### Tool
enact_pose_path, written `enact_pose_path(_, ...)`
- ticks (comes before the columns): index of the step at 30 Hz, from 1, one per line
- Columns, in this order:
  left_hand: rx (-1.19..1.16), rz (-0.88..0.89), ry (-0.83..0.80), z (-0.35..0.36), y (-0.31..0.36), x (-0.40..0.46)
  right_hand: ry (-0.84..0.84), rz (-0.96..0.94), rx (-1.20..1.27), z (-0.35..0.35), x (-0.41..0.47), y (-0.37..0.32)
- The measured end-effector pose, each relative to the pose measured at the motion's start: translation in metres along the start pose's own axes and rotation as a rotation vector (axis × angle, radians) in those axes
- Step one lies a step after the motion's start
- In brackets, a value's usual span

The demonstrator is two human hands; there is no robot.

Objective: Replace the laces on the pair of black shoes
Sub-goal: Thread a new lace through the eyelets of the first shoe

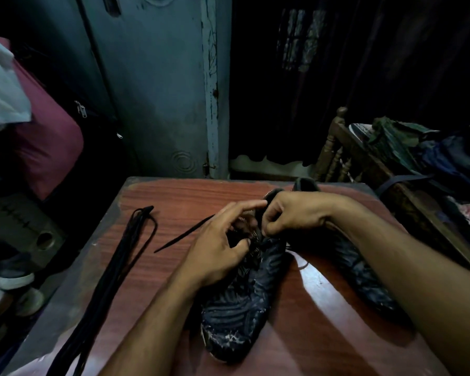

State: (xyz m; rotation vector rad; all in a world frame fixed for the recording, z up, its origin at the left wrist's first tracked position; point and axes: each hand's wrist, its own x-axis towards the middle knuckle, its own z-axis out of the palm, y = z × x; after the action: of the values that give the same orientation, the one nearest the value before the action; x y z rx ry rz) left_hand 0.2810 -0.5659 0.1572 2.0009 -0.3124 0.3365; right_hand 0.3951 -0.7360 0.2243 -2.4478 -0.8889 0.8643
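Working at the eyelet rows of the nearer black shoe, at table centre: left hand half-curled with thumb pressed into the lacing, right hand clenched in a pinch there, on what I cannot tell. Second shoe at three o'clock under my right forearm; bundled spare laces at nine o'clock, one loose lace end trailing toward ten. Risk, as I judge it: dim light and dark lace on dark fabric invite a skipped eyelet, and a forearm sweep could shove the second shoe off.

Both hands at lace holes of near black shoe on red-brown table; spare laces left.
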Motion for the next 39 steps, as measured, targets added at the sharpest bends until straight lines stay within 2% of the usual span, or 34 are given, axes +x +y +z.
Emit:
enact_pose_path(4,-0.058,0.011,0.029,0.003,-0.001,0.002,0.011,0.003,0.071,0.002,0.003,0.006)
enact_pose_path(14,-0.094,-0.009,0.062,0.001,0.005,-0.001,-0.184,0.155,0.137,-0.006,0.002,-0.009)
enact_pose_path(22,-0.13,-0.017,0.055,-0.001,0.008,-0.001,-0.122,0.198,0.136,-0.002,0.003,-0.009)
enact_pose_path(29,-0.258,-0.06,-0.001,-0.002,0.008,-0.001,-0.082,0.223,0.153,0.001,0.005,-0.006)
enact_pose_path(35,-0.303,-0.105,0.001,-0.001,0.008,-0.002,-0.033,0.14,0.197,0.006,0.006,0.0)
enact_pose_path(39,-0.177,-0.069,0.05,-0.001,0.007,-0.003,0.047,-0.034,0.18,0.007,0.001,0.001)
